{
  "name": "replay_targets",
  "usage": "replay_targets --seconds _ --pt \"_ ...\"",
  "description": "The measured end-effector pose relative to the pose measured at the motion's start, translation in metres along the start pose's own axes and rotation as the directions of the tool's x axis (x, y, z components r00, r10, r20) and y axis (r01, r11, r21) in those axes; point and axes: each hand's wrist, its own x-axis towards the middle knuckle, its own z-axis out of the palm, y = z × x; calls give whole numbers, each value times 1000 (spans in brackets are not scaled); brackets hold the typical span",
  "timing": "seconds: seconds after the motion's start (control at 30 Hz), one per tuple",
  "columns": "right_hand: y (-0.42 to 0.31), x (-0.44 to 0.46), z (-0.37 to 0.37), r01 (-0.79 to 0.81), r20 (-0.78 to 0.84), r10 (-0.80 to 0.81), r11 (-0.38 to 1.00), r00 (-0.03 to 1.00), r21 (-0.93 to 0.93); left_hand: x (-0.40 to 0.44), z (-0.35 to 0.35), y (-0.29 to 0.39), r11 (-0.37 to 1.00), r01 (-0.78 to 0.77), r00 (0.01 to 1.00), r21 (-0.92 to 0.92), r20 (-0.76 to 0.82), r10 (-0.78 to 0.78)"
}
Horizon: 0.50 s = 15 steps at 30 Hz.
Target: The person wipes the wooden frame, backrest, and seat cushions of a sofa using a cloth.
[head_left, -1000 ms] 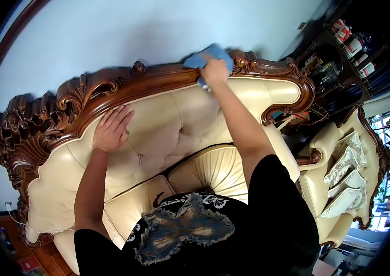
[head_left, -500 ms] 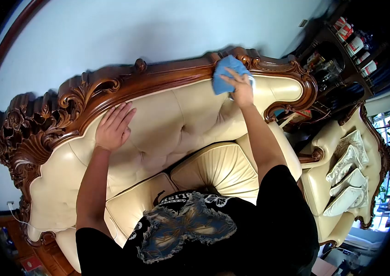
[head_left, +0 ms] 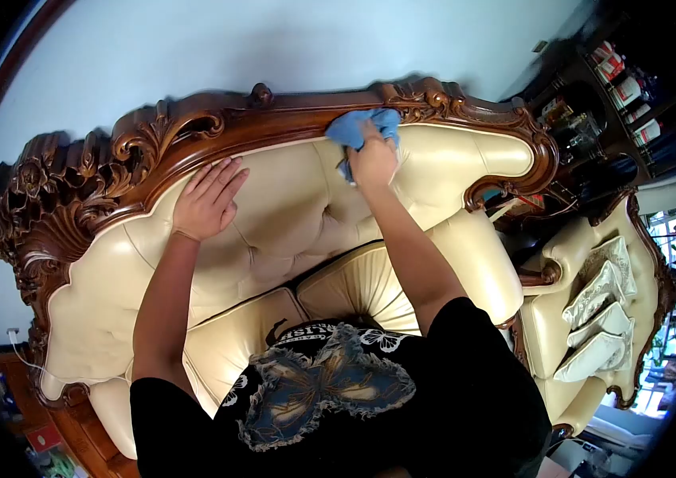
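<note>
A cream leather sofa [head_left: 425,171] with a carved dark wood frame [head_left: 274,127] fills the middle of the view. My right hand [head_left: 374,162] is closed on a blue cloth [head_left: 354,130], pressing it against the wooden top rail and the upper edge of the leather backrest. Part of the cloth hangs below the hand on the leather. My left hand [head_left: 208,201] lies flat on the backrest just under the rail, its fingers stretched out and holding nothing.
At the right stands a matching armchair [head_left: 541,327] with several pale cushions [head_left: 597,319]. Behind it is a dark shelf [head_left: 593,103] holding bottles. A white cable [head_left: 43,365] runs from a wall socket at lower left. The wall [head_left: 194,48] rises behind the sofa.
My right hand has moved left along the top rail with the blue cloth, which is now more bunched. My left hand stays on the backrest in nearly the same place.
</note>
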Motion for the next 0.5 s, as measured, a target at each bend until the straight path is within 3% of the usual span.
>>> replay_targets --seconds 0.07,0.13,0.17,0.23,0.37,0.5 --pt "-7 -23 -9 259 129 -292 940 948 221 0 3 1 1000 5 1000 -6 -25 -5" --pt "-31 -46 -20 417 175 -473 865 864 279 0 2 1 1000 1 1000 -7 -22 -1" --pt "-34 -49 -19 412 173 -466 869 868 276 0 1 1 1000 -1 1000 -4 -16 1" --pt "-35 -51 -20 549 130 -610 772 782 321 0 4 0 1000 -17 999 -8 -31 17" --pt "14 -25 -23 518 97 -548 825 831 225 0 4 1 1000 -1 1000 -3 11 1" --pt "94 7 -19 350 -7 -350 937 937 12 0 6 0 1000 2 1000 -2 16 -2"
